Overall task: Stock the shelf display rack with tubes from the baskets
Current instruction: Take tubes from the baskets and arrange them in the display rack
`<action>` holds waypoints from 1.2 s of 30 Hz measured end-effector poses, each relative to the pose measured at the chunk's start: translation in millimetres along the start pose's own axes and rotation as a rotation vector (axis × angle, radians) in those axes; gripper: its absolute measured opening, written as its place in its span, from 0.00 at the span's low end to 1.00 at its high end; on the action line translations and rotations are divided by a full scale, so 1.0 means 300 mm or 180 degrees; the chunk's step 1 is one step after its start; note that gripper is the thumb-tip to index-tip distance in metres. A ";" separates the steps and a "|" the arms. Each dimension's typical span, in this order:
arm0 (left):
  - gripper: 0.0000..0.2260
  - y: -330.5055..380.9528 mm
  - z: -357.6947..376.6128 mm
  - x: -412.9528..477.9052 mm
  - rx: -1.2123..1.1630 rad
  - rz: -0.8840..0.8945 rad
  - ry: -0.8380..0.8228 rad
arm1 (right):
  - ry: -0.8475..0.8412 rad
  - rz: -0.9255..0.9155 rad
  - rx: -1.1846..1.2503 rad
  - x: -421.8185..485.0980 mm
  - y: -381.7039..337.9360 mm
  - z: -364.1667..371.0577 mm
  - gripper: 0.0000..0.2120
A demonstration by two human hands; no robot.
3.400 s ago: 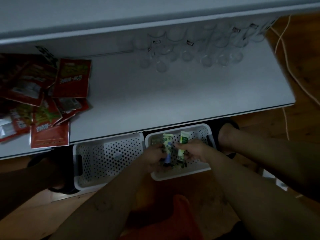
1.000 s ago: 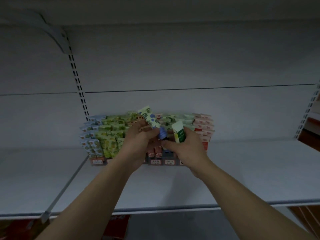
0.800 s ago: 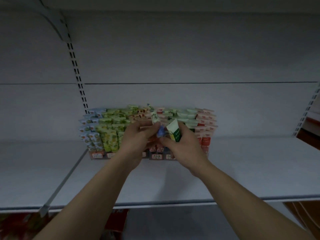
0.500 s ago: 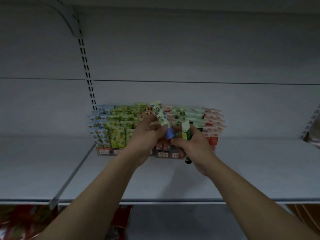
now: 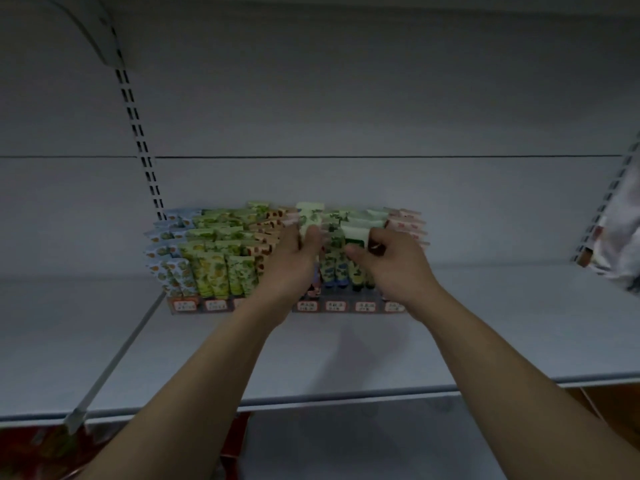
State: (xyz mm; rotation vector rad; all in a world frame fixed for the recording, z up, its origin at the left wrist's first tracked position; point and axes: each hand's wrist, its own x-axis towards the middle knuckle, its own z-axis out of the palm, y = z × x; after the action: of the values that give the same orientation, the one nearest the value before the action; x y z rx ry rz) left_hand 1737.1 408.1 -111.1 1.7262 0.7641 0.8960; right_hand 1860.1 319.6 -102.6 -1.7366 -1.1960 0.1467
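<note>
The left hand (image 5: pixel 294 261) pinches a pale green patterned tube (image 5: pixel 309 218) upright over the tiered display rack of coloured tubes (image 5: pixel 214 258); the right hand (image 5: pixel 391 268) clamps a white-and-green tube (image 5: pixel 355 237) beside it. The white metal shelf (image 5: pixel 519 323) lies bare on both sides and toward its front edge.

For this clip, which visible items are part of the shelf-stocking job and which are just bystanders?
In the job:
- tiered display rack of printed tubes
- pale green patterned tube in the left hand
- white-and-green tube in the right hand

Lying about:
- red snack packets on the lower shelf
- white bag at the far right
</note>
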 end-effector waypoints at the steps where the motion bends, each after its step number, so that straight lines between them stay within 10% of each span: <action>1: 0.22 -0.002 0.001 0.004 0.0172 0.0232 -0.0015 | 0.0101 0.0018 -0.0089 0.006 0.001 -0.005 0.11; 9: 0.08 -0.012 0.008 0.018 0.1162 0.1246 0.0141 | 0.0141 -0.0242 -0.0776 0.030 0.039 -0.059 0.08; 36: 0.12 -0.083 0.000 0.015 0.2681 0.1909 0.0111 | 0.0001 -0.0376 -0.1755 0.000 0.066 -0.062 0.15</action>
State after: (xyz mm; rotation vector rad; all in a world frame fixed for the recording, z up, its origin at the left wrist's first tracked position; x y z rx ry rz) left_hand 1737.4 419.1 -133.8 2.7857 0.6990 1.0768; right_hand 1883.5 307.1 -108.3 -2.1230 -1.4238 -0.2805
